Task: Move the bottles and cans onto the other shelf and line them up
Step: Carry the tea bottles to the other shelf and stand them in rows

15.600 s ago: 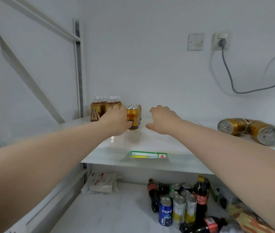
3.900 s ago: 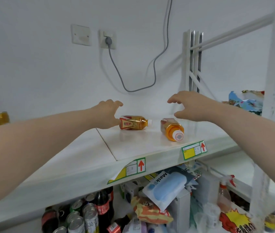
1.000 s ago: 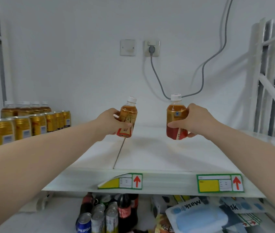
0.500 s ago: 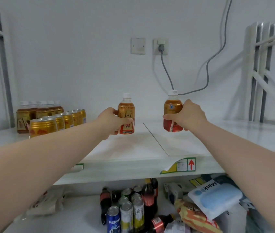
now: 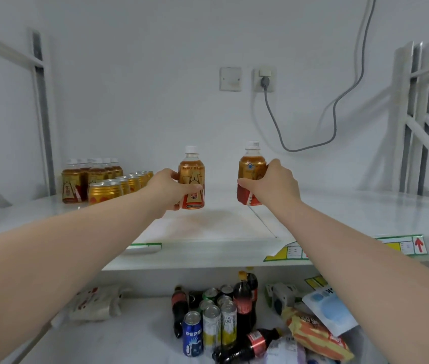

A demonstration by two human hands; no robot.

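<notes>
You are gripping one small amber tea bottle with a white cap and red label [image 5: 191, 177] in your left hand [image 5: 167, 189] and a second matching amber bottle [image 5: 252, 166] in your right hand [image 5: 273, 185]. Your fingers are curling round each body, and both bottles are standing upright, seemingly clear of the glossy white shelf [image 5: 221, 227]. Seconds ago these two were lying on their sides further right; now you are carrying them leftward, and the seam between the shelf boards is sitting under the right bottle. The lined-up group is waiting at nine o'clock of your left hand, near but apart: a row of white-capped amber bottles [image 5: 77, 179] with shiny gold metal cans [image 5: 108, 190] beside it. My judgement is that only setting down and aligning is remaining for this pair.
</notes>
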